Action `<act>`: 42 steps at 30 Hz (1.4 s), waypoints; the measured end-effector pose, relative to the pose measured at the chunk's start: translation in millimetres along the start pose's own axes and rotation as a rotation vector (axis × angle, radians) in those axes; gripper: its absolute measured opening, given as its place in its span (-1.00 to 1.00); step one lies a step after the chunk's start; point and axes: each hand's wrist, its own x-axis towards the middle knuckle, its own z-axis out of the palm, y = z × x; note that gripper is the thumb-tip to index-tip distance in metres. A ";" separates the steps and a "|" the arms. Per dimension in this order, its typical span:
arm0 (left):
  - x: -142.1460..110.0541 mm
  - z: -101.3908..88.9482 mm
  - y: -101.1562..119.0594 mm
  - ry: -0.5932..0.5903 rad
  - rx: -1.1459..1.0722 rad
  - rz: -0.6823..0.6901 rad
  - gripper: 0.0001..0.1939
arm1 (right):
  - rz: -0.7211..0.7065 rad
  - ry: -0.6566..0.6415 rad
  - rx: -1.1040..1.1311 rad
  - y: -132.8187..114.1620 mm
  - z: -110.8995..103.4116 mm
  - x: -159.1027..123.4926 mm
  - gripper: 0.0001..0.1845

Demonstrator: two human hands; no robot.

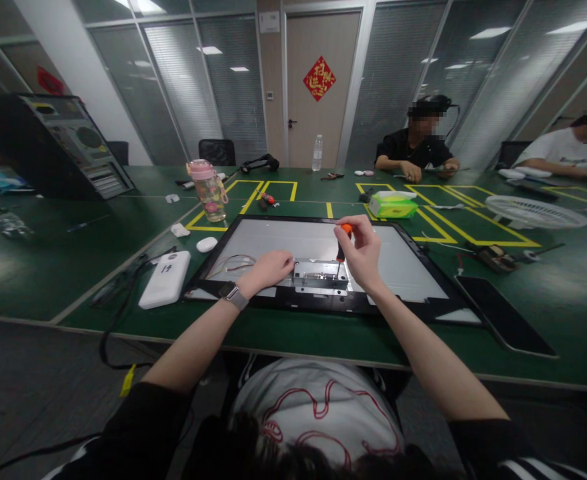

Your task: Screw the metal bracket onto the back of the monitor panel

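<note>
A flat panel with a black frame (313,308) and a pale back (283,235) lies on the table in front of me. A metal bracket (318,283) sits on its near middle part. My right hand (364,255) grips a screwdriver (341,251) with an orange-and-black handle. The screwdriver stands upright, its shaft reaching down to the bracket's right part; the tip is too small to make out. My left hand (269,272), fingers curled, holds the bracket's left edge. Thin cables (233,263) lie on the panel to the left of that hand.
Left of the panel are a white power bank (165,280), a white oval case (207,245) and a pink-lidded bottle (208,193). A phone (506,317) lies at right, a green tissue pack (393,205) beyond. A computer case (53,143) stands far left. Two people sit across the table.
</note>
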 end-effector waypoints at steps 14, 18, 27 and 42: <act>-0.4 -0.1 0.3 -0.005 -0.001 -0.011 -0.69 | -0.026 0.056 -0.018 3.0 0.2 0.5 -0.92; -0.5 -1.3 1.1 -0.005 -0.007 -0.010 -0.69 | 0.037 0.096 0.020 2.9 0.4 1.3 -0.91; -1.0 -1.0 0.7 -0.002 -0.013 -0.005 -0.69 | 0.212 0.107 0.242 9.3 0.6 2.7 -0.76; -1.3 -2.3 2.5 -0.005 0.006 -0.004 -0.70 | 0.197 0.087 0.222 4.1 1.0 2.0 -0.79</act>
